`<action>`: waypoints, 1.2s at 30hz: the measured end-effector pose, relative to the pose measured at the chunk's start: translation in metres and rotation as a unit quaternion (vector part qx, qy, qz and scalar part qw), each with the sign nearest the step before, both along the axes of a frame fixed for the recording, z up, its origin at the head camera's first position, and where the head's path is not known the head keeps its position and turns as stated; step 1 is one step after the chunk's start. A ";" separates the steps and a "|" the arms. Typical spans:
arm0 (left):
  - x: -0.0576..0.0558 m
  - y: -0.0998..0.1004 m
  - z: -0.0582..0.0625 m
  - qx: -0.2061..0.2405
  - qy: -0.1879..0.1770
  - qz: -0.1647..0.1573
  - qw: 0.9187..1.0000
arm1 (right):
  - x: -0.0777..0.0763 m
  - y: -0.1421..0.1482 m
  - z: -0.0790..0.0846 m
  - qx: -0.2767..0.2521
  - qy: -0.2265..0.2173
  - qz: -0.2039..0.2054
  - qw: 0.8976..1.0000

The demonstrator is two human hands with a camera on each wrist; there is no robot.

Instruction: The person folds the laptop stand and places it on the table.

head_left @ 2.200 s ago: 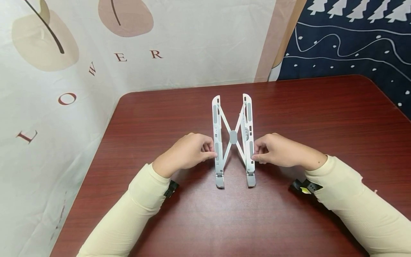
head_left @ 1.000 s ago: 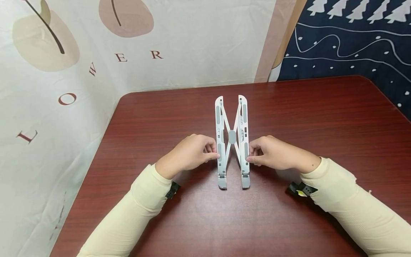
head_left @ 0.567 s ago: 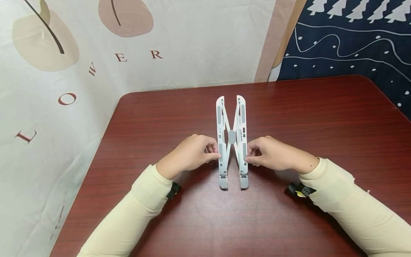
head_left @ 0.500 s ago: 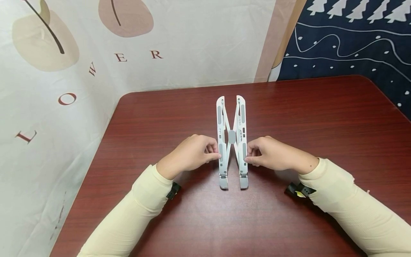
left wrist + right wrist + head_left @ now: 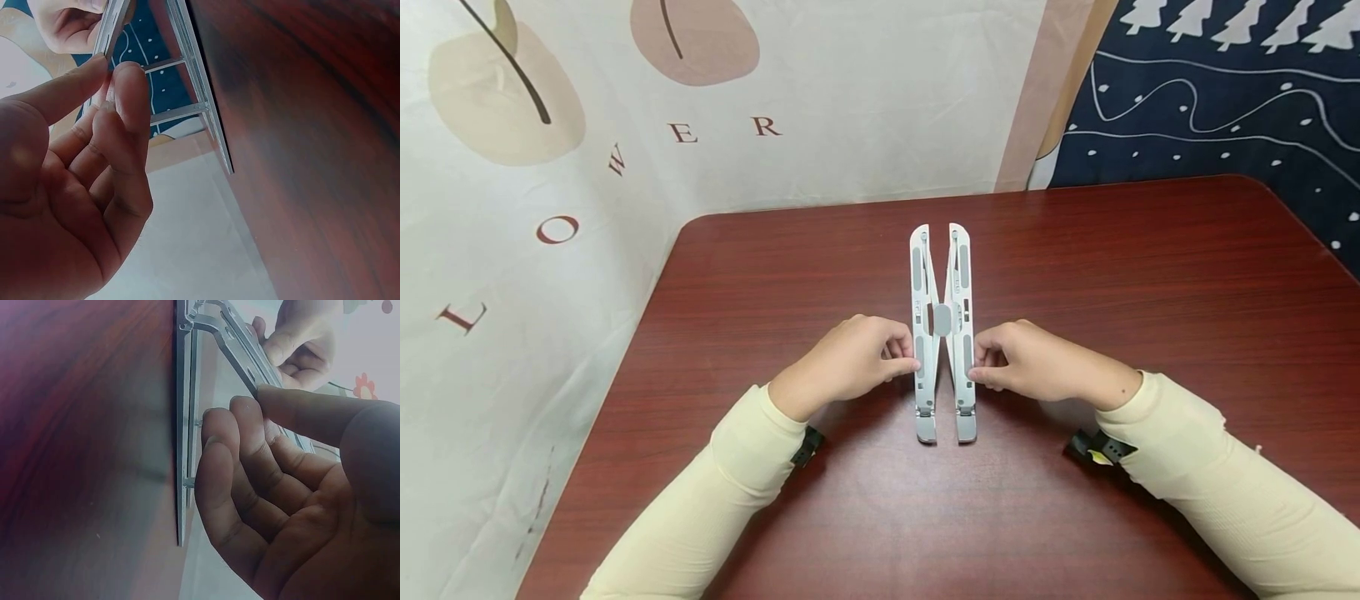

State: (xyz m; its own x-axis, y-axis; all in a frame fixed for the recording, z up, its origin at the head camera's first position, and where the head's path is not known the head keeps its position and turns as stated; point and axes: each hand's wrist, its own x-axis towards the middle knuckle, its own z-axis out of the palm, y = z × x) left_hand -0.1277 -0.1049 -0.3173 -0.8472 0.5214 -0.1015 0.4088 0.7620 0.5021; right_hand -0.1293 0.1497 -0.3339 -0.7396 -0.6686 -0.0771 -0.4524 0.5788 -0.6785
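Observation:
A silver folding laptop stand [image 5: 942,320] rests on the table in the head view, its two long rails joined by crossed bars at a grey oval hub. The rails stand close together, with a narrow gap between them. My left hand [image 5: 867,358] pinches the left rail between thumb and curled fingers, a little below its middle. On the other side my right hand [image 5: 1026,360] pinches the right rail at about the same height. In the left wrist view the stand's upper rail [image 5: 112,28] sits at the thumb tip, above the lower rail on the table.
The dark red wooden table [image 5: 850,517] spreads around the stand. Behind it hangs a pale curtain [image 5: 880,108] with printed letters, and at the right a navy cloth [image 5: 1210,108] with white trees. A black strap [image 5: 1105,446] is on the right wrist.
Both hands have moved inward, bringing the stand's two rails closer together. The crossed bars have folded to a narrower angle. The grips on the rails look unchanged.

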 end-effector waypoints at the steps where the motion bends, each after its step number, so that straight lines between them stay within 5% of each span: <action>1: 0.000 0.000 0.000 0.000 0.001 0.000 1.000 | 0.000 0.000 0.000 0.000 0.000 0.000 1.000; 36: 0.005 0.008 0.000 0.013 -0.006 0.001 1.000 | 0.005 -0.010 -0.003 -0.019 -0.010 -0.006 1.000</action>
State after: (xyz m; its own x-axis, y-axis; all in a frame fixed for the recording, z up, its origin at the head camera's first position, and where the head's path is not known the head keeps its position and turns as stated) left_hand -0.1230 -0.0970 -0.3174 -0.8468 0.5228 -0.0980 0.4015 0.7491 0.5269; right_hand -0.1240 0.1395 -0.3371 -0.7460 -0.6627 -0.0666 -0.4315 0.5571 -0.7095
